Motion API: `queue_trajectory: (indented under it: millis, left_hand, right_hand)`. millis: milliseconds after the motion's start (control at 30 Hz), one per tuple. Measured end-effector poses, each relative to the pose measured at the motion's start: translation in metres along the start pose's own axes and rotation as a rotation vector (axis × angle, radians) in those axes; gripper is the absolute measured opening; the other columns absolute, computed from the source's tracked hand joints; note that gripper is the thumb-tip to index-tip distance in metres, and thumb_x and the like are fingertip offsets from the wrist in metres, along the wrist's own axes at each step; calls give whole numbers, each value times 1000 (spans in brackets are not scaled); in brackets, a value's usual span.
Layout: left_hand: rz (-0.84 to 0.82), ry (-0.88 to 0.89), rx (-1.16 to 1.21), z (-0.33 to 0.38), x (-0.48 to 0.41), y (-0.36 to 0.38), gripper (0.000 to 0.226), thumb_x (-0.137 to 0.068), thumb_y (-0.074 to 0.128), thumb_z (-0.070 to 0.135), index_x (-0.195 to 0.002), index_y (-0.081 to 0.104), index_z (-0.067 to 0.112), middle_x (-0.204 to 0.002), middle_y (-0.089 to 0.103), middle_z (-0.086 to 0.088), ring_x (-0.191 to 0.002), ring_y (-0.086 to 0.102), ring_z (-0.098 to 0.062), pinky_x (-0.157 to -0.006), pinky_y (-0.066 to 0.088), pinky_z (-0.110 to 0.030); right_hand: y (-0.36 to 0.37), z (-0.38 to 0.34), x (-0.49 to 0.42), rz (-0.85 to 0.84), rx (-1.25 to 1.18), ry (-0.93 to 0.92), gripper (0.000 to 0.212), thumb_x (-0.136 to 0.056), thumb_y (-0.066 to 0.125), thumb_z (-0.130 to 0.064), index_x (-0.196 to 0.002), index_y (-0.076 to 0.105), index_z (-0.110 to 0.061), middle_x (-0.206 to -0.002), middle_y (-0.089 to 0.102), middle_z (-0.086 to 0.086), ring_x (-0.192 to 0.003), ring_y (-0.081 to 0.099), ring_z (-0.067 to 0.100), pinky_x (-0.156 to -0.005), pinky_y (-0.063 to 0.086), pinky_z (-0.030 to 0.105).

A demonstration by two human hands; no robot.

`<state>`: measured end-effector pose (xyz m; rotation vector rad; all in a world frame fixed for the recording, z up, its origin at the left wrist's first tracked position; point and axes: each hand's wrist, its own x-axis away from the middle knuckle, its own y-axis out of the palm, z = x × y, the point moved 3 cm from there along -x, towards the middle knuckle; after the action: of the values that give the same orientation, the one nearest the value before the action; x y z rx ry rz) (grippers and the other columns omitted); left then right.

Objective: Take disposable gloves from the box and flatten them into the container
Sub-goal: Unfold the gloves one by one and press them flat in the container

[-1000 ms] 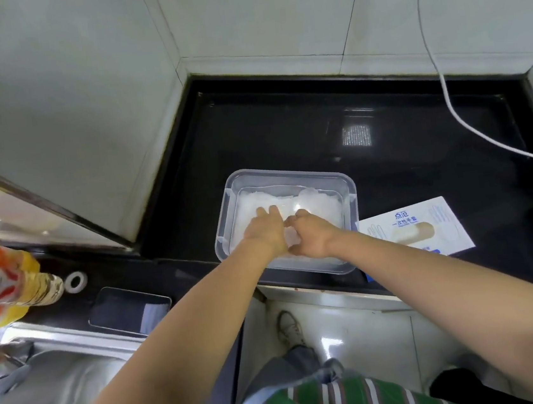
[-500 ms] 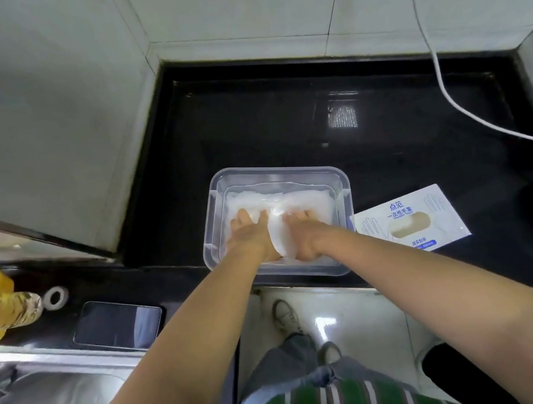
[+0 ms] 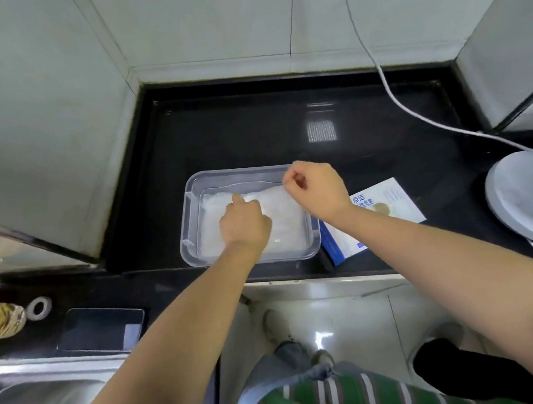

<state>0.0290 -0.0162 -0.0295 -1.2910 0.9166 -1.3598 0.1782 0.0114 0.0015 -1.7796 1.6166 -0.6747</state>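
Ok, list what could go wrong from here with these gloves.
1. The right grip pinches the top glove by one edge; pulling may wrinkle it, since the left grip presses only one spot.
2. The right forearm crosses the glove box near the counter edge and might knock it off.

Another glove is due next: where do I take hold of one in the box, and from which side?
Pinch the glove film at the oval opening on top of the box, with your fingers coming straight down from above. The box lies flat beside the container with its opening facing up. The right forearm partly covers it.
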Motion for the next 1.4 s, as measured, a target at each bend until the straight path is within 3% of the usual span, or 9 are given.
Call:
queue_trajectory:
  millis: [133, 267, 400, 533, 833, 967, 1067, 1200, 1400]
  left_hand:
    - [43, 44, 223, 36, 21, -13, 34, -100, 43, 39, -104, 66, 14, -106, 68, -6, -93, 63, -24, -77, 46, -29]
    - [-52, 22, 259, 64, 35, -6, 51, -91, 48, 62, -116, 58, 18, -115, 66, -2, -104, 61, -23, -77, 44, -30]
    - [-70, 21, 236, 71, 42, 0, 47, -89, 59, 54, -119, 51, 19, -119, 63, -3, -106, 61, -24, -74, 44, -28]
    - [-49, 7, 253, 70, 42, 2, 46, -89, 60, 54, -119, 51, 20, -118, 64, -3, -105, 61, -23, -79, 49, -29]
    - [-7, 5, 248, 75, 37, 2, 52, -89, 60, 53, -126, 42, 21, -118, 61, -3, -101, 63, -23, -74, 48, -28]
    - [150, 247, 303, 104, 37, -9, 32, -91, 60, 25, -119, 46, 19, -116, 52, -2, -86, 62, -24, -69, 51, -33]
    - [-13, 354, 235, 140, 42, -1, 29, -91, 57, 16, -119, 50, 12, -119, 46, -8, -92, 59, -30, -74, 49, -39]
    - [-297, 263, 205, 159, 48, 38, 56, -87, 67, 19, -134, 38, 8, -133, 35, -12, -110, 55, -34, -81, 45, -40]
    - [-327, 192, 102, 149, 53, 60, 62, -83, 73, 20, -135, 39, 15, -136, 24, -10, -92, 60, -31, -71, 44, -34]
  right_hand:
    - [-36, 60, 19, 77, -83, 435, 18, -87, 57, -22, -73, 63, -13, -70, 65, 5, -72, 61, 25, -68, 49, 33]
    - [-46, 109, 50, -104, -156, 793, 19, -88, 62, -21, -91, 66, -3, -78, 64, 13, -63, 55, 25, -60, 45, 33]
    - [-39, 116, 64, -209, -300, 887, 11, -91, 65, -20, -89, 60, -10, -71, 59, 6, -52, 42, 13, -45, 33, 22]
    - [-25, 117, 58, -145, -357, 969, 8, -89, 56, -4, -82, 61, -3, -64, 58, 7, -45, 35, 11, -37, 30, 19]
    - [-17, 132, 46, -142, -307, 953, 10, -86, 65, -9, -78, 62, -5, -67, 57, 9, -50, 44, 14, -47, 37, 22]
    - [-25, 130, 44, -146, -381, 850, 18, -85, 53, -13, -68, 56, -8, -68, 56, 10, -55, 47, 20, -57, 43, 29]
    - [-30, 130, 50, -129, -440, 780, 15, -85, 49, -16, -72, 53, -9, -70, 54, 9, -62, 48, 21, -58, 40, 29]
    - [-33, 130, 63, -145, -574, 719, 3, -81, 51, -10, -80, 53, -9, -76, 55, 11, -71, 51, 21, -59, 41, 26]
    - [-53, 140, 77, -74, -803, 757, 28, -82, 43, -13, -68, 66, -6, -81, 72, 16, -72, 67, 26, -69, 51, 31]
